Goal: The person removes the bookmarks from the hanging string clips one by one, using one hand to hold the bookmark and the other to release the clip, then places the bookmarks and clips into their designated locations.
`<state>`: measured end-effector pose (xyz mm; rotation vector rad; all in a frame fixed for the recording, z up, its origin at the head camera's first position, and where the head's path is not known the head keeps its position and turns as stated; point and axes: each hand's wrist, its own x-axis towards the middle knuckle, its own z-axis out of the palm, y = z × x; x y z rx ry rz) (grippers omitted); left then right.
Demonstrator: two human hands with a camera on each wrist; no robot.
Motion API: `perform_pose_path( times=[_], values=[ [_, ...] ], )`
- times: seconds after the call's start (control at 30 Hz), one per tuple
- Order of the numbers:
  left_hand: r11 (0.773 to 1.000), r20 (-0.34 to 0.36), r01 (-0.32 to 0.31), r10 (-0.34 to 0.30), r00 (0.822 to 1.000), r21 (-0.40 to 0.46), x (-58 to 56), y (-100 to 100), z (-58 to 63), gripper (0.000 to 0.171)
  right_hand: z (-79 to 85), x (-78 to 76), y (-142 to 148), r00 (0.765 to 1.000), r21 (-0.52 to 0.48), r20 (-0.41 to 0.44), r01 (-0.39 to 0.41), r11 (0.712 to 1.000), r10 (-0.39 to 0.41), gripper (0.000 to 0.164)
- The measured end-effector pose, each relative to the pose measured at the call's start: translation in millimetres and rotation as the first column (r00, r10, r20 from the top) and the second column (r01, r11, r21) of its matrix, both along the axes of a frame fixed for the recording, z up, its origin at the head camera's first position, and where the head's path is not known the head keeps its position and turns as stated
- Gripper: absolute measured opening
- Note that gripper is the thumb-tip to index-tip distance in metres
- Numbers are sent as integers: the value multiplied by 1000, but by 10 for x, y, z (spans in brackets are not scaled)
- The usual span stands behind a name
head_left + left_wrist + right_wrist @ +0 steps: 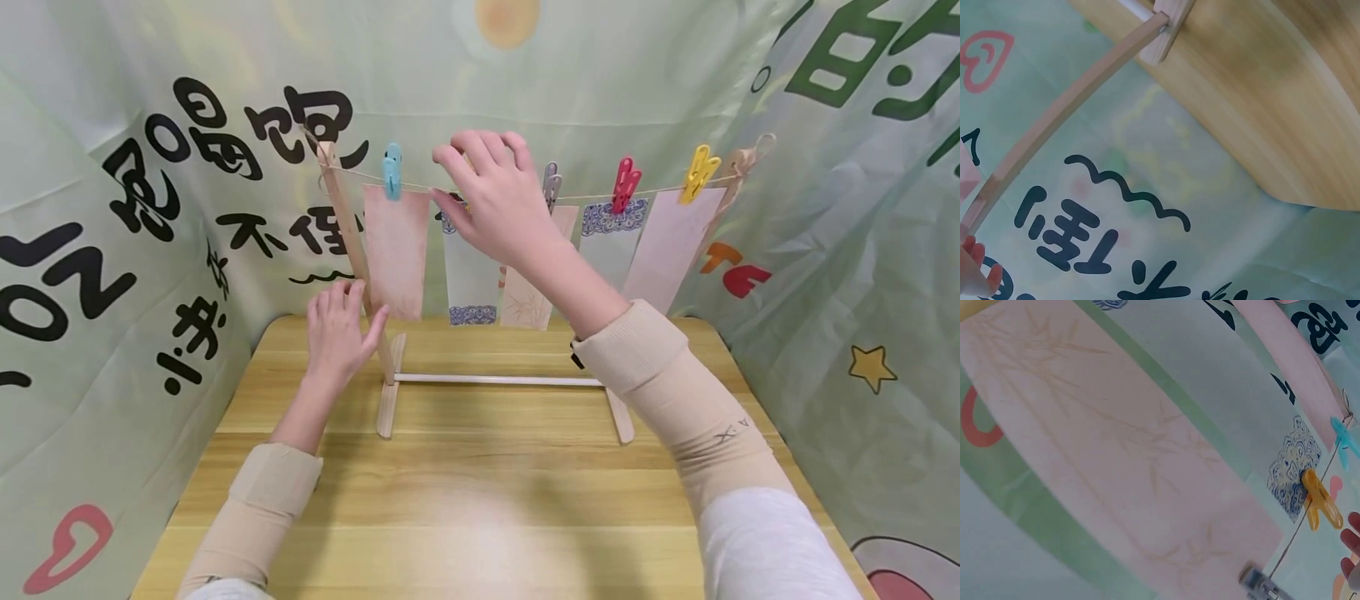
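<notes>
My right hand (491, 200) is raised at the string, its fingers bent loosely beside a yellow clothespin (1317, 500). In the right wrist view a small gap shows between fingertips and clothespin. That clothespin fastens a white card with blue patterned ends (471, 267) to the string. Left of it hangs a pink card (396, 254) from a blue clothespin (392, 171). On the other side, a grey clothespin (552, 185) bears a pink bamboo-print card (527, 298). My left hand (336, 325) is at the rack's left wooden post (345, 217), fingers spread and fingertips close by it.
Farther right, a red clothespin (626, 185) holds another blue-patterned card (613, 250), and a yellow one holds a pale plain card (670, 246). The rack's white crossbar (498, 380) and wooden feet stand on the table (450, 517). Printed cloth (637, 75) surrounds it.
</notes>
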<state>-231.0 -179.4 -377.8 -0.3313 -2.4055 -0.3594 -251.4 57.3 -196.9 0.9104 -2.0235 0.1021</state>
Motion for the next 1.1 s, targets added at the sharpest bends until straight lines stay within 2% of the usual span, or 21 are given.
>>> perform_pose_path(
  times=[0.27, 0.43, 0.63, 0.8, 1.1],
  values=[
    [1000, -22, 3, -3, 1000, -4, -32, -23, -9, 49, 96, -55, -206, 990, 88, 83, 107, 990, -114, 41],
    [1000, -35, 5, -6, 999, -6, -51, -29, -14, 49, 156, -81, -312, 969, 132, 142, 184, 974, -202, 49],
    [1000, -12, 0, 0, 1000, 7, -57, -19, -7, 49, 214, -109, -396, 934, 199, 228, 232, 952, -275, 57],
    [1000, 0, -2, 2, 1000, 12, -62, -20, 1, 49, 254, -116, -446, 914, 230, 266, 247, 941, -305, 59],
    [1000, 21, -8, 8, 1000, 6, -65, -13, 16, 50, 268, -138, -500, 906, 238, 290, 243, 940, -308, 55]
  ],
)
